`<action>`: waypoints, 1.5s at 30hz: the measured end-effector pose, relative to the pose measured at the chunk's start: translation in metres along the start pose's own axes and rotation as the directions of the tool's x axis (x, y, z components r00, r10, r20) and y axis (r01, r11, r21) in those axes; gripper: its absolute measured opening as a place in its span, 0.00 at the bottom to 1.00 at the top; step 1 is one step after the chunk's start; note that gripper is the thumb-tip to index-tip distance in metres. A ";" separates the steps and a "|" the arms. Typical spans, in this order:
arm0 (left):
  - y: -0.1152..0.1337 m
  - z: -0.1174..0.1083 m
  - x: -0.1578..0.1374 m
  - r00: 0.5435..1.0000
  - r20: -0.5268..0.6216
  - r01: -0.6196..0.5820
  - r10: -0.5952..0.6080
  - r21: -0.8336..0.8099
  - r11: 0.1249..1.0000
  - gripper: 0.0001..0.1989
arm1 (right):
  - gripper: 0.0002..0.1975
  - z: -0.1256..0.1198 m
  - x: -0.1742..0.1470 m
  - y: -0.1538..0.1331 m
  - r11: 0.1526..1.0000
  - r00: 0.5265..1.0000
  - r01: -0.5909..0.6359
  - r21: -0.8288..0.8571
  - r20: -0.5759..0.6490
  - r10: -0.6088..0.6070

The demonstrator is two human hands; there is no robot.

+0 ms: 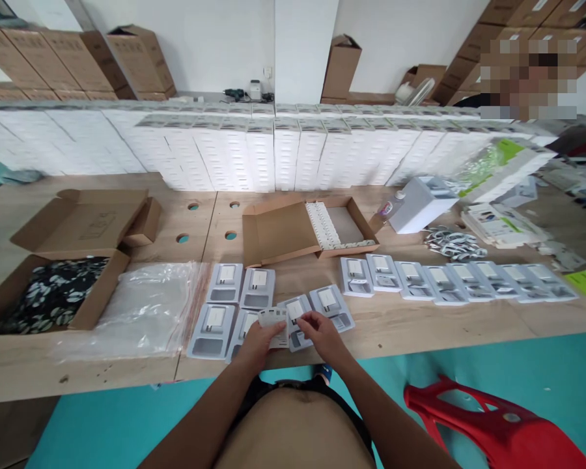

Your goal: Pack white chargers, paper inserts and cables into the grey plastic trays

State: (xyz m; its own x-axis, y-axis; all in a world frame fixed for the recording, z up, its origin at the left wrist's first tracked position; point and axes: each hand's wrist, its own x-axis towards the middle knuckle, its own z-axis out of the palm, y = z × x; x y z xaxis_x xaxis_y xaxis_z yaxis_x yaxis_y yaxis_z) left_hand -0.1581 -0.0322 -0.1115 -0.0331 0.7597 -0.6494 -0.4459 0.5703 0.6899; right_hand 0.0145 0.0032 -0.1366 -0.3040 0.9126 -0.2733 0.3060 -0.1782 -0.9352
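My left hand (256, 342) holds a clear plastic tray (274, 321) just above the wooden table (420, 322) near its front edge. My right hand (321, 332) pinches the white charger (294, 310) that sits in a tray right beside it. Around my hands lie several plastic trays with white chargers (224, 281) in two short rows. A longer row of filled trays (449, 280) runs off to the right.
An open cardboard box with white parts (322, 225) sits behind the trays. A clear plastic bag (144, 306) and a box of dark items (53, 293) lie left. White boxes (273, 146) are stacked along the back. A red plastic chair (488, 423) stands lower right. A person sits far right.
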 end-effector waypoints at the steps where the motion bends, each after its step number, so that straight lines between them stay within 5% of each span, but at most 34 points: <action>1: 0.001 0.004 0.000 0.999 0.034 -0.003 0.003 0.000 1.000 0.19 | 0.17 0.003 0.000 -0.005 0.991 0.999 -0.025 0.129 0.049 0.019; 4: 0.004 0.012 -0.001 0.993 0.121 -0.011 0.012 -0.008 1.000 0.18 | 0.18 0.006 -0.001 -0.016 0.941 0.993 -0.077 0.331 0.115 0.040; 9: 0.015 0.013 -0.001 0.984 0.177 -0.006 0.003 0.013 1.000 0.21 | 0.13 -0.005 -0.005 -0.026 0.934 0.999 -0.018 0.357 -0.033 0.032; 12: 0.021 0.015 0.000 0.976 0.216 -0.048 0.038 0.041 0.998 0.20 | 0.11 -0.009 -0.010 -0.031 0.925 0.999 0.044 0.377 -0.010 -0.043; 18: 0.036 0.025 -0.008 0.977 0.211 -0.020 0.013 0.032 0.999 0.18 | 0.11 -0.018 -0.023 -0.044 0.950 0.945 0.310 0.026 -0.117 -0.305; 21: 0.039 0.027 -0.009 0.968 0.243 -0.100 0.070 0.113 0.989 0.19 | 0.13 -0.024 -0.024 -0.047 0.920 0.916 0.372 -0.122 -0.114 -0.386; 28: 0.041 0.033 -0.006 0.975 0.129 -0.212 0.183 0.279 0.937 0.17 | 0.14 -0.029 -0.015 -0.045 0.975 0.999 -0.006 0.221 -0.043 0.016; 35: 0.040 0.028 -0.007 0.967 0.144 -0.243 0.210 0.270 0.932 0.12 | 0.18 -0.029 -0.008 -0.049 0.944 0.994 -0.106 0.312 0.062 0.091; 45: 0.014 -0.020 -0.010 0.980 0.096 -0.193 0.172 0.311 0.931 0.09 | 0.18 -0.001 -0.004 -0.037 0.923 0.911 -0.307 0.233 0.351 0.215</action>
State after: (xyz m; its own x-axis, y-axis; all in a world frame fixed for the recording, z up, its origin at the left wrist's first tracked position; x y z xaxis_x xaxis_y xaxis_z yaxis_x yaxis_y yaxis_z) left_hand -0.1815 -0.0381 -0.1020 -0.0233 0.8728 -0.4876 -0.1304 0.4809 0.8670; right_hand 0.0051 0.0067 -0.1009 -0.5280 0.6642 -0.5292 0.1656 -0.5307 -0.8312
